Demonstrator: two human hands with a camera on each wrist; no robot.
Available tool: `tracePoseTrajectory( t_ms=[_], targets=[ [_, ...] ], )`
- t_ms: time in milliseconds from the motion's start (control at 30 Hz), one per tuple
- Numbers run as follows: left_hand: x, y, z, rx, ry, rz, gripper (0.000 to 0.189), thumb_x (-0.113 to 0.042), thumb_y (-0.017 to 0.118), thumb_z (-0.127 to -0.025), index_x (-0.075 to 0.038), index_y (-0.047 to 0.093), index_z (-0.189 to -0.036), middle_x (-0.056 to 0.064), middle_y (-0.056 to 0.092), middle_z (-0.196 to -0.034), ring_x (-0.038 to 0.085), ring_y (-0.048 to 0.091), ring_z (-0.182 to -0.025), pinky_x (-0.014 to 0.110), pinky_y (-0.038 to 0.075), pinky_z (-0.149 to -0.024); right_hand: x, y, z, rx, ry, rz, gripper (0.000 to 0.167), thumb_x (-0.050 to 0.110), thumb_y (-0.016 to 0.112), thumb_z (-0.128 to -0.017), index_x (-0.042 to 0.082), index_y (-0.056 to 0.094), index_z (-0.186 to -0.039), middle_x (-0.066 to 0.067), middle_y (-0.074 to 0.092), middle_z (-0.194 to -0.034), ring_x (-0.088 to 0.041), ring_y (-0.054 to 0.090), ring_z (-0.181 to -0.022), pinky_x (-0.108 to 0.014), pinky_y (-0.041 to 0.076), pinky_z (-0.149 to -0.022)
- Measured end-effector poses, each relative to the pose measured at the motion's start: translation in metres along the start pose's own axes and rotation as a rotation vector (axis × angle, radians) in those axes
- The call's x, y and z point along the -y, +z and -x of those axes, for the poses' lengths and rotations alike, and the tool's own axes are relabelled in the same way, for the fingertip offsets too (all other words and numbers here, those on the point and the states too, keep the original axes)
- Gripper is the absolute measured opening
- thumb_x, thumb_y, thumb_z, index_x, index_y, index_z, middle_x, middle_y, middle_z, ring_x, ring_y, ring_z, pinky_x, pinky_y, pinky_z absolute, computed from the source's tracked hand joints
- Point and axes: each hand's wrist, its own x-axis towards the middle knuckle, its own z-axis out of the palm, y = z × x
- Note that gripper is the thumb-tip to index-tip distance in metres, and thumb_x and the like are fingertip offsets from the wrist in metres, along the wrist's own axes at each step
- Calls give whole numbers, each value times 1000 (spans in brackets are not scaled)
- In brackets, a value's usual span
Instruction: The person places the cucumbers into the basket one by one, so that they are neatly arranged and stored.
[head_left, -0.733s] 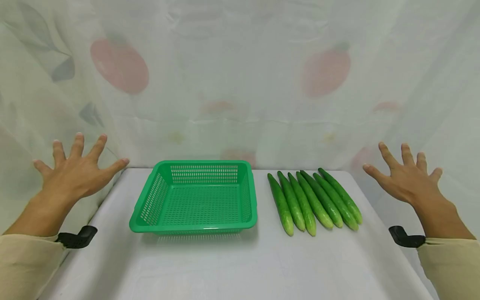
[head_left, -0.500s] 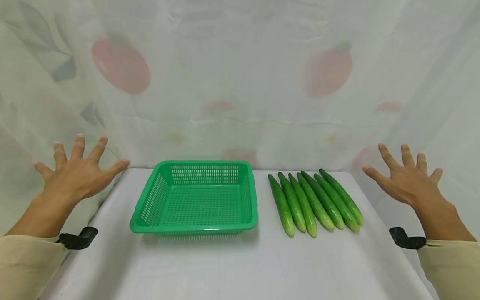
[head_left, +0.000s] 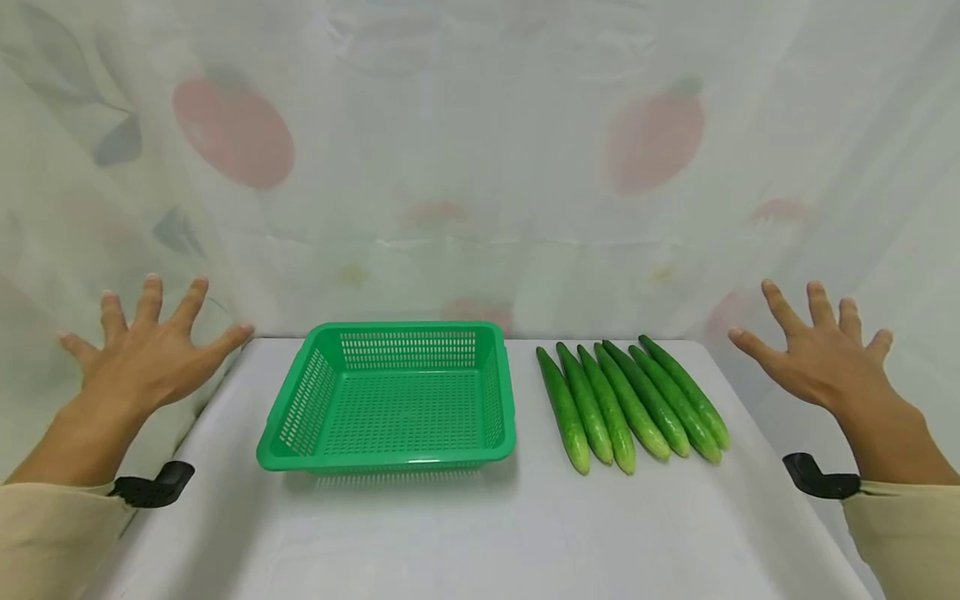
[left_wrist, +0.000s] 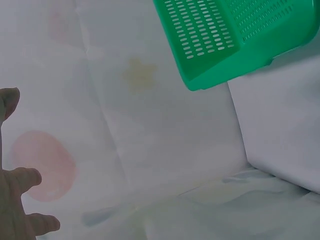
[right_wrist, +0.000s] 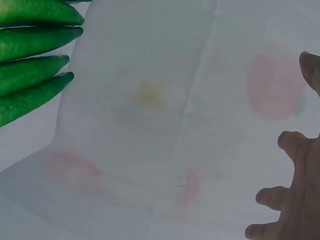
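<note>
My left hand [head_left: 146, 354] is raised at the left of the head view with its fingers spread, holding nothing. The green plastic basket [head_left: 386, 461] stands on the table to the right of that hand, and nothing lies in it. Several cucumbers [head_left: 632, 404] lie side by side on the table, right of the basket, their darker ends toward the back. Beyond them, at the far right, my right hand [head_left: 821, 358] is held up with fingers spread and holds nothing. In the right wrist view, some cucumbers [right_wrist: 35, 42] show at the upper left, apart from the fingers.
The table [head_left: 420, 542] has a white cover. A pale curtain [head_left: 465, 150] with faded fruit prints hangs behind it and at both sides. Black bands with camera mounts [head_left: 153, 486] sit at both sleeve cuffs.
Both hands have shifted slightly outward in the head view, the left one a little down as well. Their fingers stay spread. The basket and cucumbers keep their places.
</note>
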Motion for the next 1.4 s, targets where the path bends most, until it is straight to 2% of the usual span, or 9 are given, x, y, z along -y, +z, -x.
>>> tracePoseTrajectory(
  t_ms=[167,400,533,833,1000,1233,1400],
  targets=[
    [-1,2,3,-13,7,2,94,-75,35,-88,-21,-3,-155,30,-17,-152,60,-24,-127,82,-13,-77,1,0,1,-15,-6,1,87,67,36,-93,23,-7,-155,-34,-15,-151,-62,-15,-129,-82,-9,-84],
    [-3,10,10,-66,73,17,91,-68,41,-91,-17,4,-156,31,-8,-153,62,-5,-131,79,7,-85,1,3,4,-84,-22,-1,87,65,40,-93,22,-1,-156,-31,-4,-154,-58,-5,-134,-80,-5,-88],
    [-6,19,13,-102,108,38,90,-65,46,-91,-15,10,-156,32,-4,-154,61,2,-131,78,12,-85,-1,4,8,-143,-38,-18,86,62,44,-93,20,3,-156,-31,5,-154,-56,1,-135,-78,-3,-92],
    [-9,40,27,-118,191,178,85,-54,56,-92,-16,15,-156,26,-1,-157,57,4,-134,78,13,-87,-7,8,14,-296,-69,-99,81,54,52,-92,16,19,-155,-32,23,-149,-56,20,-131,-76,9,-93],
    [-11,58,34,-120,215,209,83,-51,58,-92,-15,18,-156,25,2,-157,60,7,-133,79,14,-87,-10,15,17,-316,-77,-126,78,51,53,-93,14,22,-154,-31,26,-147,-56,22,-131,-76,10,-92],
    [-14,79,43,-133,235,247,80,-49,60,-92,-17,22,-155,21,6,-158,57,10,-134,79,18,-84,-14,25,20,-330,-93,-189,76,47,53,-94,14,21,-155,-29,23,-150,-56,18,-133,-77,7,-93],
    [-13,93,48,-156,265,276,77,-45,61,-92,-16,26,-154,26,10,-155,58,14,-132,77,16,-90,-16,35,21,-332,-103,-243,75,44,55,-94,13,22,-154,-29,24,-150,-57,18,-132,-78,4,-93]
  ],
)
